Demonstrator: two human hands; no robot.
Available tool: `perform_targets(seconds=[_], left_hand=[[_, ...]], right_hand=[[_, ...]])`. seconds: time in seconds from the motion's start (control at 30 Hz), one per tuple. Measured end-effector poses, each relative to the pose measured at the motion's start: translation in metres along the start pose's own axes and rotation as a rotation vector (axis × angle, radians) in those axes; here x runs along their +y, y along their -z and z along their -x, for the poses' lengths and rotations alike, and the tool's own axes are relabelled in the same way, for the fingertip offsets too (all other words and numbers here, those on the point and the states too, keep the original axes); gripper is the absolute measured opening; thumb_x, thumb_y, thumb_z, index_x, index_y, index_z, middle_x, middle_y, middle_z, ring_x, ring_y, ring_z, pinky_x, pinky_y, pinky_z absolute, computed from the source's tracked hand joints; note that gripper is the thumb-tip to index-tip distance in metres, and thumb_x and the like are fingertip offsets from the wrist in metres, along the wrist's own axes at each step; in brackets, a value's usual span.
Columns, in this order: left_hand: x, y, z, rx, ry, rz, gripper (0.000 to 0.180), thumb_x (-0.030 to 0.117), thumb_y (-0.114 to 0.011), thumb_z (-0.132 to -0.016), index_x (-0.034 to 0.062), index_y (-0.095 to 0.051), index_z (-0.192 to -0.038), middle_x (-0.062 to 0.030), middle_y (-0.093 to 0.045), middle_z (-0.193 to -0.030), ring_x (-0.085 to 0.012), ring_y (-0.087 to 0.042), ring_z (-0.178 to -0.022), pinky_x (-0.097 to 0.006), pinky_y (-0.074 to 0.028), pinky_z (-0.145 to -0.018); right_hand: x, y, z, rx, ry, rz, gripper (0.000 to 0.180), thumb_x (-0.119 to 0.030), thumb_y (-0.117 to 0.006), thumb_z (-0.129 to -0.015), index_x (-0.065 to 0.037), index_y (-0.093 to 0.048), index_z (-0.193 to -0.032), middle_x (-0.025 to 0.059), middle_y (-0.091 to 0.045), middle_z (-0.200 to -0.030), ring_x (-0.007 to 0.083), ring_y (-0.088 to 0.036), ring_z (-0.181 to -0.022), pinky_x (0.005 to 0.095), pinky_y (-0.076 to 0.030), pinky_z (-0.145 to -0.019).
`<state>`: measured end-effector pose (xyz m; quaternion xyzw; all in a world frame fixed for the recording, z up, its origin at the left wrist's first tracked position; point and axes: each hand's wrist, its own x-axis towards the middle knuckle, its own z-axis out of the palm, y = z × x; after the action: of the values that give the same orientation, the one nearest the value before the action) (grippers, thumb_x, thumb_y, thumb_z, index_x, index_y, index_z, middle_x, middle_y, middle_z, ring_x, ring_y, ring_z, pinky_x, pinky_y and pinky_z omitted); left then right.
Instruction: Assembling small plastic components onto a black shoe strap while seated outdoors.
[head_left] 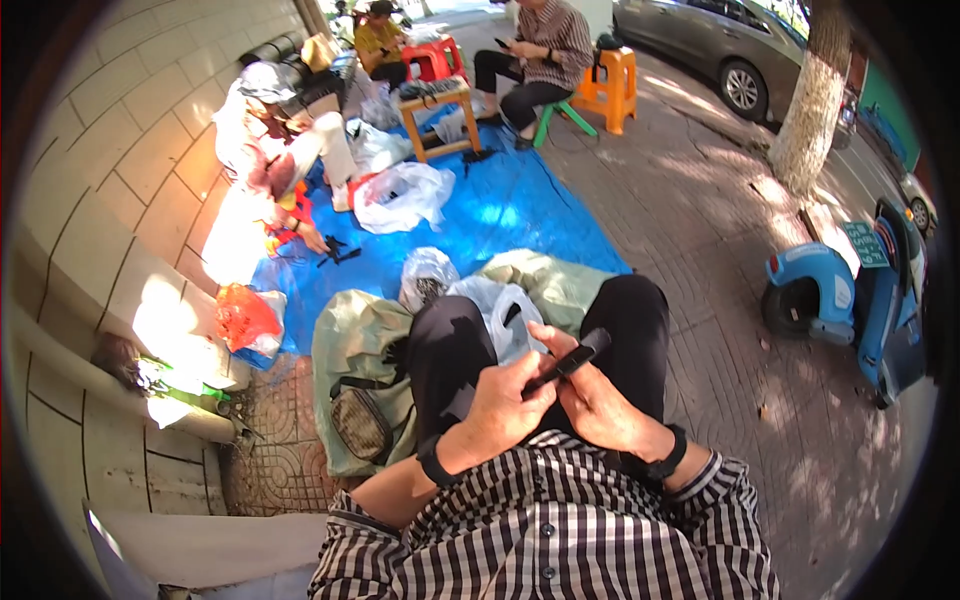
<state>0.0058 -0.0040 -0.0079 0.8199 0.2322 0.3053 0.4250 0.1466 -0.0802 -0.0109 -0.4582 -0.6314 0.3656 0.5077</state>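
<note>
Hands, left hand (505, 400) and right hand (598, 400), clasp a slim black bar (572, 360).

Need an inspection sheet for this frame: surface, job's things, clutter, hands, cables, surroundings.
Surface: brick pavement with a blue tarp spread on it.
Job's things: slim black strip, held over the lap by both hands.
Clutter: clear plastic bags on the tarp, olive bag beside the left knee, orange bag by the wall.
Grippers: left hand and right hand both closed on the strip; a black band on each wrist.
Cables: nothing seen.
Surroundings: other people sit at the tarp's far end on stools; blue scooter, tree trunk and parked car to the right.
</note>
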Motion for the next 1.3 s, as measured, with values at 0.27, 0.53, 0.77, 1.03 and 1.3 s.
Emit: perform_targets(seconds=[0.27,0.53,0.77,1.03,1.3], left_hand=[[-0.002,0.005,0.007,-0.056,-0.061,0.05,0.011,0.002,-0.062,-0.08,-0.0004,-0.057,-0.09,-0.0068,-0.059,-0.066,-0.0103,-0.056,-0.056,-0.025,-0.043,-0.053],[-0.002,0.013,0.002,-0.003,0.449,0.693,0.009,0.011,-0.059,-0.085,0.0042,-0.054,-0.081,0.0005,-0.054,-0.063,-0.0013,-0.042,-0.048,-0.016,-0.03,-0.041],[0.008,0.022,0.003,-0.034,0.457,0.957,0.007,0.008,-0.059,-0.085,0.0028,-0.055,-0.082,-0.0034,-0.055,-0.066,-0.0029,-0.041,-0.046,-0.016,-0.029,-0.04],[0.013,0.018,0.0,-0.043,0.349,0.658,0.022,0.018,-0.05,-0.092,0.0017,-0.05,-0.107,-0.0079,-0.057,-0.071,-0.0041,-0.042,-0.048,-0.017,-0.032,-0.043],[0.013,0.018,0.005,-0.193,0.381,0.537,0.022,0.018,-0.046,-0.095,-0.0008,-0.056,-0.099,-0.0042,-0.057,-0.067,-0.0057,-0.046,-0.047,-0.017,-0.037,-0.046]], right_hand=[[0.005,0.002,-0.003,-0.077,-0.019,-0.248,0.069,0.023,-0.028,-0.073,-0.006,-0.029,-0.136,0.0126,-0.025,-0.143,0.0225,-0.03,-0.133,0.0342,-0.026,-0.107],[-0.009,0.002,0.001,0.137,0.125,0.188,0.033,0.007,-0.053,-0.082,-0.001,-0.048,-0.113,0.0165,-0.049,-0.117,0.0195,-0.059,-0.067,0.029,-0.047,-0.059],[-0.014,-0.003,0.002,0.218,0.179,0.221,0.023,-0.001,-0.061,-0.083,0.002,-0.056,-0.106,0.0119,-0.06,-0.08,0.02,-0.061,-0.069,0.0288,-0.047,-0.058],[-0.012,0.013,0.011,0.25,0.036,0.075,0.019,-0.002,-0.061,-0.085,0.002,-0.061,-0.103,0.0078,-0.06,-0.079,0.0117,-0.057,-0.07,0.0241,-0.046,-0.063],[-0.022,0.033,0.012,0.325,0.068,-0.268,0.023,-0.003,-0.06,-0.086,0.001,-0.061,-0.109,0.003,-0.053,-0.083,0.0084,-0.055,-0.073,0.0214,-0.048,-0.067]])
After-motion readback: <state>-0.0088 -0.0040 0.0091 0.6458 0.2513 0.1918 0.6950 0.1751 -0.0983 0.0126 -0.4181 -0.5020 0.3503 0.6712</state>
